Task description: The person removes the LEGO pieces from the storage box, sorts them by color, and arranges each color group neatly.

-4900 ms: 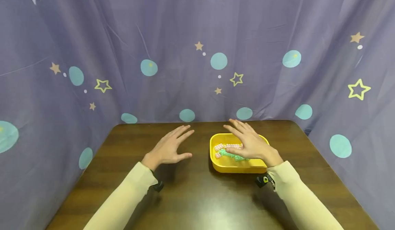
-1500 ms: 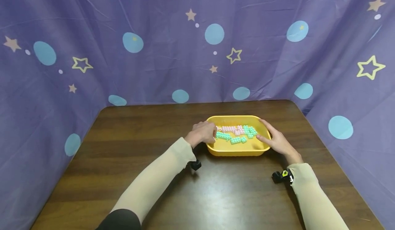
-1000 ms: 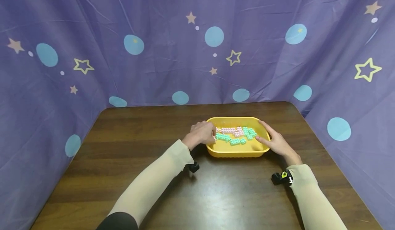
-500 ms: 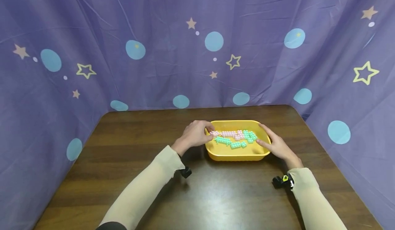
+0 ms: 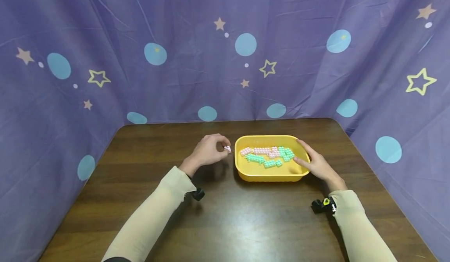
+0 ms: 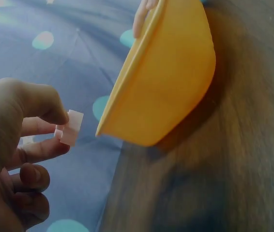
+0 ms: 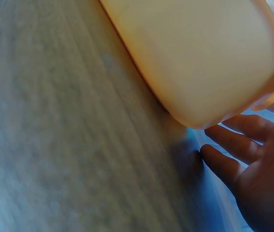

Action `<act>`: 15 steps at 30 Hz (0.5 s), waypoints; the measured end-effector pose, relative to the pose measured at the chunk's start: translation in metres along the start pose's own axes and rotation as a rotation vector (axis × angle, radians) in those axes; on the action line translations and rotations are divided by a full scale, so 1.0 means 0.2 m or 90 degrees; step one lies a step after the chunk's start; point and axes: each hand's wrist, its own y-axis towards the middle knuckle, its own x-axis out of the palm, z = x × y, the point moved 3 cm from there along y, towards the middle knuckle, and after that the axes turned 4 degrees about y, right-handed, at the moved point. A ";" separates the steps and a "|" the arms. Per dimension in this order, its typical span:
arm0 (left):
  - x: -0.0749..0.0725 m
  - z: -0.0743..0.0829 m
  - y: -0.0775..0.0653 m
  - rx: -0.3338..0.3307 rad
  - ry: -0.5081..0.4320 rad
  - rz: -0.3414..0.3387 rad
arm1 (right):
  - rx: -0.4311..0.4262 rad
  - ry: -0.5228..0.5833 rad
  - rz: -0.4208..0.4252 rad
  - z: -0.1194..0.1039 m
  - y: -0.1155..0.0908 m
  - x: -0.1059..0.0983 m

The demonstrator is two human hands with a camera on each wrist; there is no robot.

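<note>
My left hand (image 5: 206,151) pinches a small pink building block (image 5: 227,149) just outside the left rim of a yellow plastic bin (image 5: 272,177). In the left wrist view the thumb and fingers grip this block (image 6: 72,127), with the bin's wall (image 6: 175,72) to its right. My right hand (image 5: 319,168) holds the bin's right rim, thumb over the inner side and fingers along the outside. The right wrist view has those fingers (image 7: 234,145) against the bin's outer wall (image 7: 200,63). Inside the bin lie several pink blocks (image 5: 261,151) and several green blocks (image 5: 254,158).
The bin stands on a dark brown wooden table (image 5: 225,223). Behind and at both sides of the table hangs a purple curtain (image 5: 190,58) with stars and dots. A black wrist camera (image 5: 198,194) sits under the left wrist, another (image 5: 318,206) under the right.
Both hands came to the bin; the left reached inside, took a pink block and carried it out leftward over the rim. The right hand has stayed on the right rim since 1.5 s ago.
</note>
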 end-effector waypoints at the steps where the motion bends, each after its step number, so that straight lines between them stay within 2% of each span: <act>1: 0.00 -0.01 -0.01 0.001 -0.001 0.000 | -0.001 0.001 0.000 0.00 0.00 0.00; 9: -0.01 -0.12 -0.06 -0.009 -0.011 -0.005 | 0.013 0.010 -0.007 0.00 0.00 0.00; 15: -0.01 -0.21 -0.10 -0.037 -0.005 -0.008 | 0.011 0.014 -0.006 0.00 0.00 0.00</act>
